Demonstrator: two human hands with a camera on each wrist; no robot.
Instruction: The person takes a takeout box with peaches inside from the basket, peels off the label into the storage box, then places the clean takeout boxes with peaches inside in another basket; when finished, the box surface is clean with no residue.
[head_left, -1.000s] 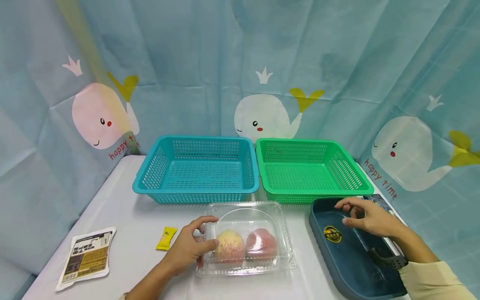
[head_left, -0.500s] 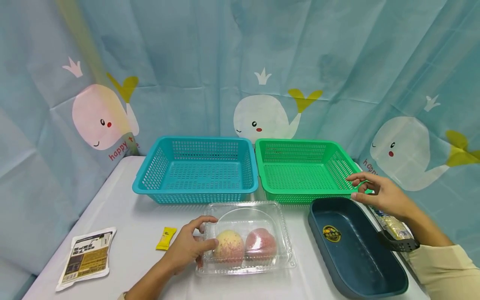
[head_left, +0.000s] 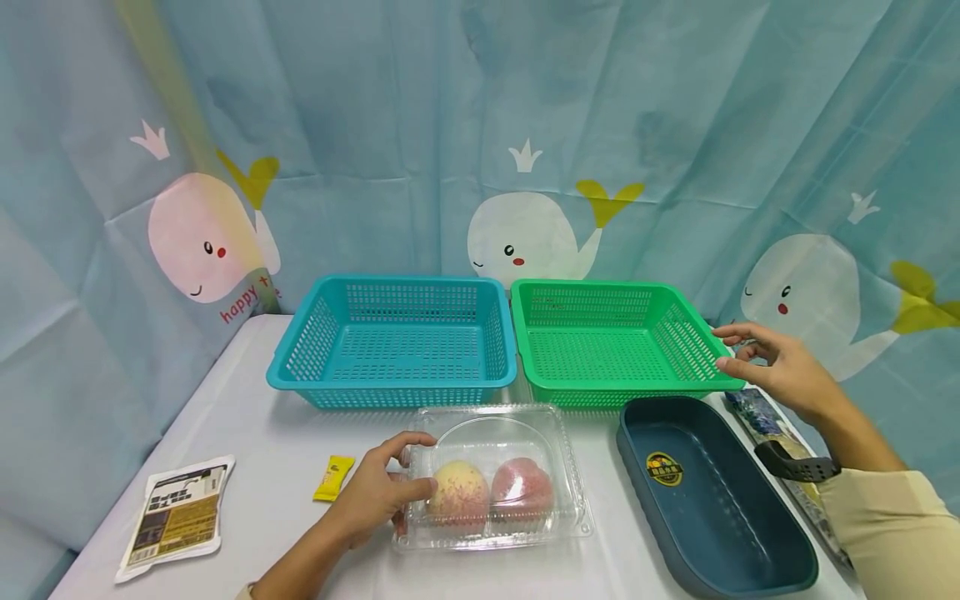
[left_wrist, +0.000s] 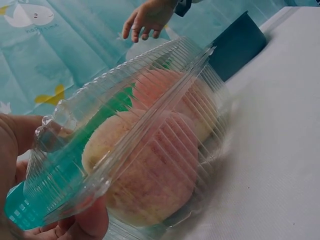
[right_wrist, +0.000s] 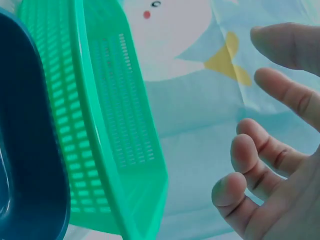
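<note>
My left hand (head_left: 378,492) grips the left edge of a clear plastic clamshell box (head_left: 491,429) on the table. Two peaches, one yellowish-pink (head_left: 459,492) and one pinker (head_left: 522,490), lie inside. Up close in the left wrist view, fingers and thumb pinch a corner of the clamshell box (left_wrist: 150,115), which appears lidded. My right hand (head_left: 783,371) hovers by the right rim of the green basket (head_left: 600,354), its fingers loosely bent around nothing. In the right wrist view, a gap separates this right hand (right_wrist: 280,180) from the basket.
A turquoise basket (head_left: 405,396) stands beside the green one. In front of the latter sits a dark blue tray (head_left: 705,492), with a flat printed package (head_left: 757,412) along its right side. A yellow wrapped sachet (head_left: 333,477) and a brown-and-white pouch (head_left: 176,517) lie left.
From above the dark blue tray, my right hand has moved back and to the right, toward the green basket's right side. My left hand keeps its place on the clamshell box.
</note>
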